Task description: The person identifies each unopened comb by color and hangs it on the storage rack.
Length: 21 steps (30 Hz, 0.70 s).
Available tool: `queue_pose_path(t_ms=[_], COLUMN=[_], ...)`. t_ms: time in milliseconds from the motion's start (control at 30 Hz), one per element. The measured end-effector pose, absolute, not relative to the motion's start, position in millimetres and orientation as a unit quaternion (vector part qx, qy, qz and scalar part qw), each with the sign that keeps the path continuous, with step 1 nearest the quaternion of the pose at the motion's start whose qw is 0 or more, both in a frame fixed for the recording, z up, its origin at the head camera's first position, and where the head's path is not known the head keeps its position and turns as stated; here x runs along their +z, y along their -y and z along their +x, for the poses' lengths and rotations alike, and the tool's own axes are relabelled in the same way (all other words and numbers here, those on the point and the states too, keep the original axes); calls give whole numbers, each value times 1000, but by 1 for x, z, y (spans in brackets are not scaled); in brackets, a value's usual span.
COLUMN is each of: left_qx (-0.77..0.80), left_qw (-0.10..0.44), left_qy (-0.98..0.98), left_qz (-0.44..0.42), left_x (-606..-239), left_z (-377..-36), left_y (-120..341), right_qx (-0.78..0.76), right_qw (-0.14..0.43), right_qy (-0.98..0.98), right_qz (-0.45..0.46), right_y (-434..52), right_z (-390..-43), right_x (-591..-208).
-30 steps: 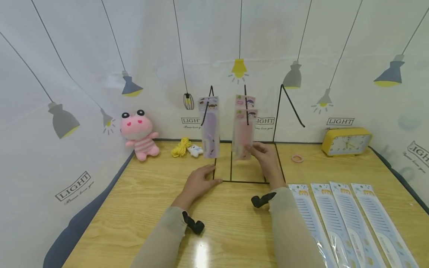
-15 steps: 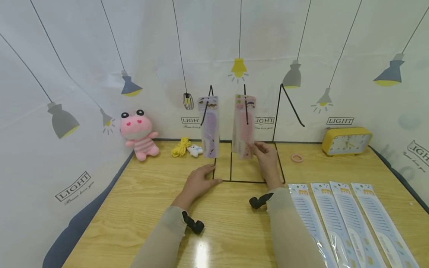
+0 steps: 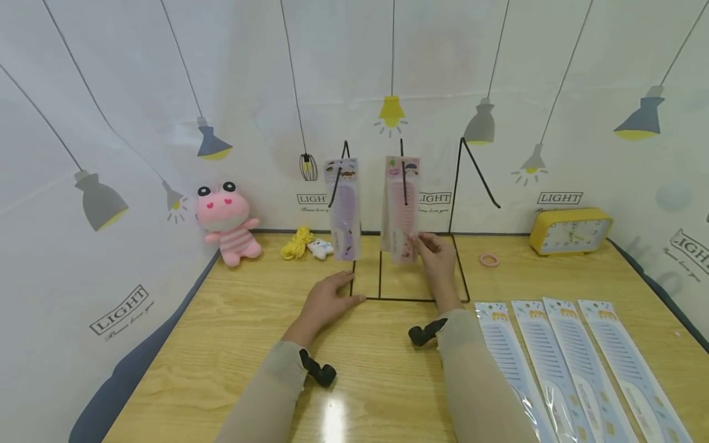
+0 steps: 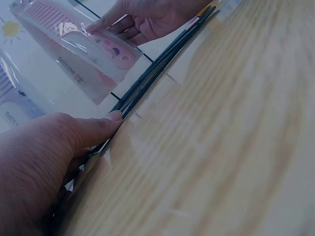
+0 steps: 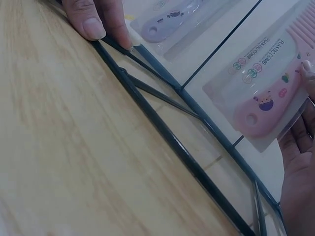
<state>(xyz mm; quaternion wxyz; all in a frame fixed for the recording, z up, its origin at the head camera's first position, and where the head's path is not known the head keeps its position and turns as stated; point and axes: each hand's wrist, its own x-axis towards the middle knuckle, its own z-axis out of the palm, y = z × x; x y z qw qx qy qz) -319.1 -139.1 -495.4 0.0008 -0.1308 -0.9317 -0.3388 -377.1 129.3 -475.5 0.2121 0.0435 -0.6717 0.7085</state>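
A black wire rack [image 3: 410, 299] stands at the table's middle. A purple comb pack [image 3: 343, 209] hangs from its left hook and a pink comb pack [image 3: 401, 209] from the middle hook. My right hand [image 3: 437, 255] pinches the pink comb pack's [image 4: 83, 49] lower right edge, a fingertip on its front [image 5: 309, 66]. My left hand [image 3: 324, 303] lies flat on the rack's front left corner, thumb and fingers [image 5: 96, 17] pressing the base wire [image 5: 172, 142]. In the left wrist view the left hand [image 4: 49, 157] rests against the wire base [image 4: 157, 69].
The rack's right hook [image 3: 471, 160] is bare. Several packed white combs [image 3: 554, 363] lie at the front right. A pink plush [image 3: 227, 221], yellow cord [image 3: 297, 243] and small white toy [image 3: 321, 248] sit back left; a yellow clock [image 3: 570, 231] and pink hair ring [image 3: 490, 259] back right.
The pink pack in my right hand rose and now hangs level on the middle hook. My right hand shifted slightly up its edge. The left hand stayed put.
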Motion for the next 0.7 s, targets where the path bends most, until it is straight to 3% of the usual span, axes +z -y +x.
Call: queue_pose_path(t_ms=[700], left_qx=[-337], left_qw=[11], left_qy=[930], left_qz=[-149], left_x=[-496], left_z=[-319], left_y=[139], right_qx=[682], right_qw=[211], right_qy=[698], right_qz=[61], right_y=[-133], right_z=[-371], right_x=[-475])
